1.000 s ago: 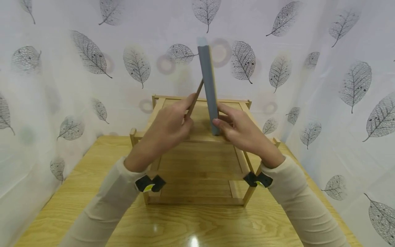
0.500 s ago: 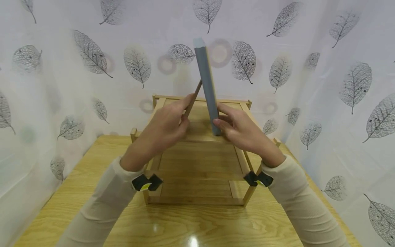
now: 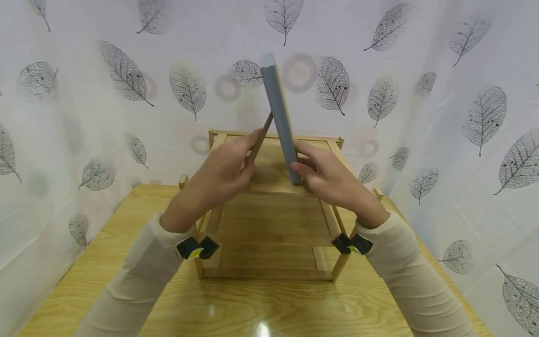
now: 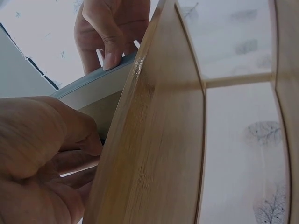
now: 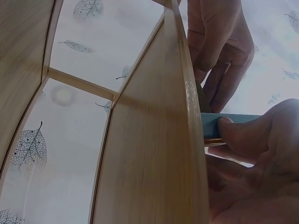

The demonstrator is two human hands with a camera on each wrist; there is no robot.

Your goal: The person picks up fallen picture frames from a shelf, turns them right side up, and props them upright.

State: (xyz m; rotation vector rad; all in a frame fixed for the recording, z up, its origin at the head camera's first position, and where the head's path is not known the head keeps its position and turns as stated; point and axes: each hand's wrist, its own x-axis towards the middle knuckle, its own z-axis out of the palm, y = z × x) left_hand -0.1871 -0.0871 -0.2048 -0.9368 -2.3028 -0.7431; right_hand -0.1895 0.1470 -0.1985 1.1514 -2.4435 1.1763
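Note:
A thick book (image 3: pixel 279 112) with a blue-grey spine stands on the top shelf (image 3: pixel 271 183) of a wooden rack, tilted to the left. My right hand (image 3: pixel 328 175) pinches its lower spine between thumb and fingers; the right wrist view shows the thumb on the blue spine (image 5: pixel 239 118). To the book's left, my left hand (image 3: pixel 225 164) grips a thin brown board (image 3: pixel 263 135) slanting to the right. The board's upper end meets the book's side. In the left wrist view, the rack's edge partly covers the left fingers, and the board is mostly hidden.
The two-tier wooden rack (image 3: pixel 265 275) stands on a wood-grain table (image 3: pixel 236 306). Its corner posts rise at the shelf's sides. A pale curtain (image 3: pixel 455 121) with a leaf print hangs behind and along both sides.
The book's top has tipped farther left while its foot stays in place. My left hand and the thin board have shifted slightly left. My right hand keeps nearly the same spot.

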